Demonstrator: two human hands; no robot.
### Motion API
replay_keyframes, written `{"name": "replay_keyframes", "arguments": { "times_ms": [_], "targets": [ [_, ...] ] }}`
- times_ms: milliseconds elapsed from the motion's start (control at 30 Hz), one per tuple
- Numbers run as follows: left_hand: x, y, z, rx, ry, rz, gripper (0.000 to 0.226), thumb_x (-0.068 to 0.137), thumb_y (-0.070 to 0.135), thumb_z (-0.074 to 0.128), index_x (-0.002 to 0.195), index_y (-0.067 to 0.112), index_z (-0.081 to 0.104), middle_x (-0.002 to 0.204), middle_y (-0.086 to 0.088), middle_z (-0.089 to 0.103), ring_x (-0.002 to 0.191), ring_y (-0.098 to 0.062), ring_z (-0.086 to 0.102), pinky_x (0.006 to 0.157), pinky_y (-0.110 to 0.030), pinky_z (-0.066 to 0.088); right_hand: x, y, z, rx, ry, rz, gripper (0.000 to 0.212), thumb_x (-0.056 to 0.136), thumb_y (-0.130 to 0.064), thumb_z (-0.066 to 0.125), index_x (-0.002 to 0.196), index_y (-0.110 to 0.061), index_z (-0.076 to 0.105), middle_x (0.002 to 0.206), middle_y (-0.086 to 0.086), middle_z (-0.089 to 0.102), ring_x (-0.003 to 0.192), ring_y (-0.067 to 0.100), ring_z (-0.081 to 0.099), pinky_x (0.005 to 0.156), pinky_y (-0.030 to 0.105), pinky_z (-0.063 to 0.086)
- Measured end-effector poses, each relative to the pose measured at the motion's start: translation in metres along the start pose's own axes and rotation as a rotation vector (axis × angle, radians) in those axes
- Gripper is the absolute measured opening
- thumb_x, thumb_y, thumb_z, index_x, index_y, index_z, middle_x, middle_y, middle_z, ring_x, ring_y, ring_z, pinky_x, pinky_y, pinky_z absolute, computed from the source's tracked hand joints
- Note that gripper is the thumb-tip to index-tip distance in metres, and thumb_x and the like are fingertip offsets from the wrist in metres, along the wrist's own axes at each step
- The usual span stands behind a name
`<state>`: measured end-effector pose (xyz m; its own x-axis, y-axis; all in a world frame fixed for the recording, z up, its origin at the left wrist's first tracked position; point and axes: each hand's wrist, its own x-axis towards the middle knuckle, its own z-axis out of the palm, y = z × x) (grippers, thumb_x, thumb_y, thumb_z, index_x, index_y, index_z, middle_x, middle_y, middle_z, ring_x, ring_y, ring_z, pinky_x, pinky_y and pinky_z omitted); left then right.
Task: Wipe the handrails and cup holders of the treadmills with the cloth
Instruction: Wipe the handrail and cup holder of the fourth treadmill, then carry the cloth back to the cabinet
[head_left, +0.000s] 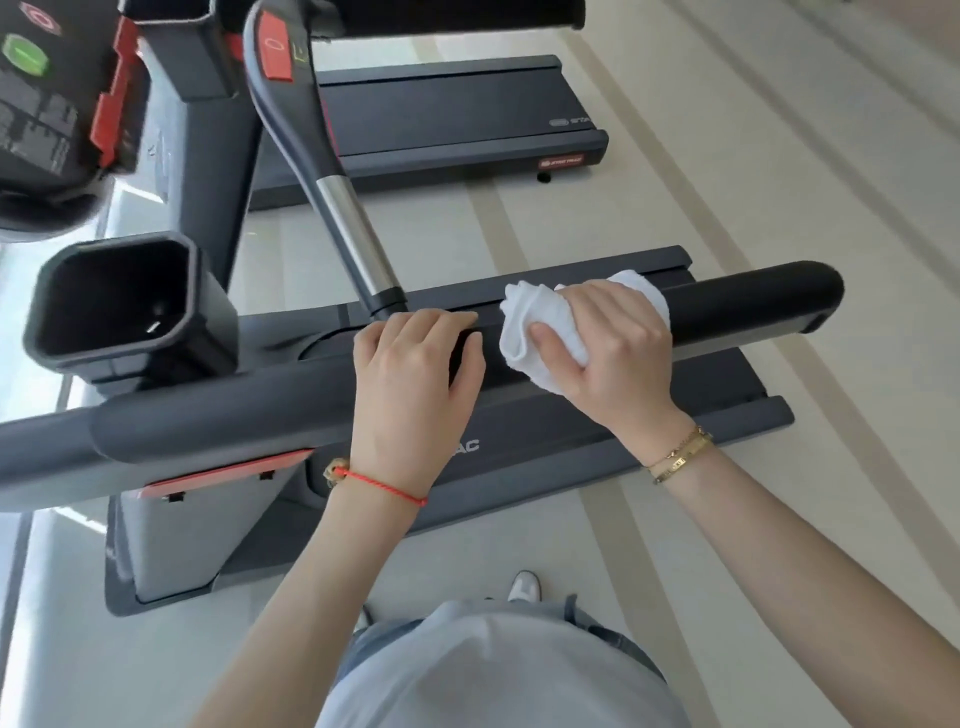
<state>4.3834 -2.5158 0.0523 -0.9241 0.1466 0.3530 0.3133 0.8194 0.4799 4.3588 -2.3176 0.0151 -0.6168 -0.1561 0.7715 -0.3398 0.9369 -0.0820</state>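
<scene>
We see the right hand (613, 348) clenched around a bunched white terry cloth (545, 325), pressing it onto the near treadmill's padded black handrail (753, 304), short of its rounded free end. Just beside it, the left hand (410, 379) lies over the same rail, fingers curled loosely on top and holding nothing else. A slanted grip bar (343, 208) with a brushed-metal sleeve meets the rail right behind the left hand. A deep, squarish matte-plastic cup holder (119, 306) stands open at the console end. A second treadmill (457, 114) stands beyond on the pale striped floor (779, 156).
</scene>
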Motion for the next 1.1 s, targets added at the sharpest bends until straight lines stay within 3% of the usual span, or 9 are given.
{"name": "replay_keyframes", "arguments": {
  "times_ms": [133,333,467,600,733,933,1100],
  "targets": [
    [0.009,0.037,0.023,0.003,-0.011,-0.019,0.024,0.097,0.023,0.052,0.11,0.019,0.072,0.097,0.006,0.07,0.095,-0.02,0.061,0.096,-0.033,0.035,-0.003,0.036,-0.009,0.02,-0.009,-0.044,0.038,0.093,-0.041,0.057,0.087,-0.006,0.068,0.087,0.005,0.07,0.082,0.027,0.065,0.08,0.037,0.05],
    [0.017,0.078,0.054,0.008,-0.022,-0.025,0.024,0.098,0.023,0.052,0.113,0.018,0.07,0.104,0.005,0.07,0.1,-0.021,0.06,0.096,-0.034,0.036,-0.016,0.101,-0.029,0.033,-0.077,-0.036,0.041,0.093,-0.043,0.057,0.102,-0.005,0.067,0.101,0.007,0.07,0.095,0.029,0.063,0.101,0.041,0.045],
    [0.02,0.099,0.068,-0.009,-0.033,-0.004,0.023,0.097,0.023,0.055,0.114,0.016,0.069,0.109,0.004,0.069,0.104,-0.022,0.059,0.098,-0.035,0.036,-0.023,0.14,-0.046,0.059,-0.133,-0.041,0.042,0.094,-0.044,0.058,0.106,-0.005,0.066,0.106,0.007,0.069,0.1,0.029,0.063,0.097,0.04,0.045],
    [0.019,0.113,0.075,-0.041,-0.067,0.052,0.024,0.097,0.023,0.057,0.116,0.016,0.068,0.116,0.005,0.067,0.11,-0.021,0.057,0.1,-0.035,0.036,-0.018,0.138,-0.055,0.148,-0.179,-0.003,0.042,0.097,-0.046,0.055,0.103,-0.006,0.064,0.103,0.006,0.066,0.097,0.027,0.06,0.093,0.037,0.042],
    [0.015,0.121,0.076,-0.068,-0.078,0.134,0.024,0.096,0.022,0.058,0.116,0.016,0.069,0.116,0.005,0.067,0.111,-0.02,0.057,0.099,-0.033,0.035,-0.026,0.126,-0.082,0.187,-0.157,0.119,0.044,0.097,-0.049,0.053,0.103,-0.006,0.063,0.097,0.004,0.064,0.09,0.025,0.056,0.087,0.037,0.043],
    [0.004,0.125,0.086,-0.122,-0.115,0.292,0.023,0.096,0.018,0.059,0.116,0.014,0.069,0.113,0.002,0.068,0.107,-0.02,0.058,0.09,-0.035,0.044,-0.073,0.106,-0.129,0.09,-0.275,0.428,0.045,0.095,-0.053,0.051,0.107,-0.011,0.061,0.102,0.001,0.063,0.088,0.022,0.055,0.078,0.04,0.047],
    [-0.006,0.121,0.101,-0.18,-0.28,0.394,0.022,0.095,0.016,0.059,0.115,0.014,0.069,0.11,0.001,0.069,0.101,-0.02,0.061,0.086,-0.038,0.05,-0.114,0.09,-0.155,0.041,-0.309,0.731,0.038,0.091,-0.055,0.056,0.109,-0.021,0.055,0.103,-0.008,0.061,0.087,0.014,0.053,0.075,0.028,0.046]
  ]
}}
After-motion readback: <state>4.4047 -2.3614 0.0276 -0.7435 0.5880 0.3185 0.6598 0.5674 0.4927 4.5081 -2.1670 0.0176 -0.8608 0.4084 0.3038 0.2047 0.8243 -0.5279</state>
